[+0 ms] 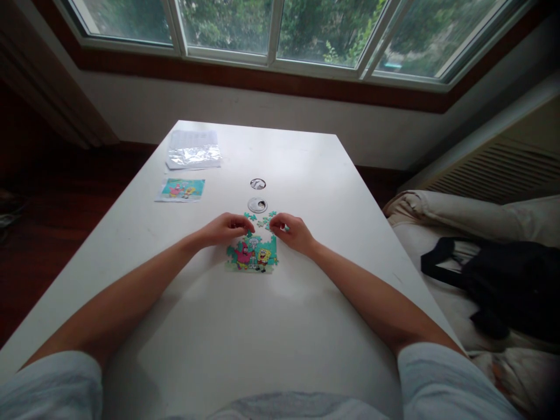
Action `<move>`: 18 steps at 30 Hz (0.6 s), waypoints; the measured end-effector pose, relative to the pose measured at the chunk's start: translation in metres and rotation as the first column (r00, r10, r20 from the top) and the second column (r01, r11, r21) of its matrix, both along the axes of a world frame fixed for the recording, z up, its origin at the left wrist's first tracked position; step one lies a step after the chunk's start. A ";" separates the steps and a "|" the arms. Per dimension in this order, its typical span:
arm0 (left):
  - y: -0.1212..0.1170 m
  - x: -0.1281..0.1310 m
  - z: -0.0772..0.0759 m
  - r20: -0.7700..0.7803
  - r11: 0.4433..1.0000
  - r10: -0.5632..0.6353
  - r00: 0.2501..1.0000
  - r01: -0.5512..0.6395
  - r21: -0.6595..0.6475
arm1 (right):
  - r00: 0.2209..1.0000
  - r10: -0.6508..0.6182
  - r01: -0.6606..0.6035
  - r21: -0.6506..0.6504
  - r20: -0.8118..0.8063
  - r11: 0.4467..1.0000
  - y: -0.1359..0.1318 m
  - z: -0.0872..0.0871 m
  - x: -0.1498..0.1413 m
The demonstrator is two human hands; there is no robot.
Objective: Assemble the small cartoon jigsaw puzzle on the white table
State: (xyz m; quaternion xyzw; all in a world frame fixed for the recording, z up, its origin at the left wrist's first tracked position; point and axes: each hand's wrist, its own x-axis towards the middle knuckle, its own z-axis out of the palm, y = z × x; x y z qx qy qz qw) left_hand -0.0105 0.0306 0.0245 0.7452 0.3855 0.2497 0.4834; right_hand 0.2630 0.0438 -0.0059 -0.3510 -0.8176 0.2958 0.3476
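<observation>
- Seemingly a room in a home, with a cartoon jigsaw [254, 261] on a plain white table [306, 166].
- Beyond the table's far edge, a wide window [273, 36] facing trees [225, 23].
- Off the far left corner, a long curtain [49, 87] beside a dark reddish floor [87, 184].
- Along the right edge, a pale cushioned seat [459, 219] bearing dark cloth [514, 286].

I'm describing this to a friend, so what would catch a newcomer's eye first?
Probably the brightly coloured jigsaw puzzle, partly assembled around the middle of the white table, with the left hand and right hand near its far edge. Next might come the colourful picture sheet toward the table's left side and the bright window beyond its far end.
</observation>
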 end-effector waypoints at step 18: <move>0.005 -0.016 0.013 -0.008 0.986 -0.129 0.992 0.128 -0.109 | 0.999 -0.017 0.016 0.016 0.042 1.000 0.008 -0.006 0.005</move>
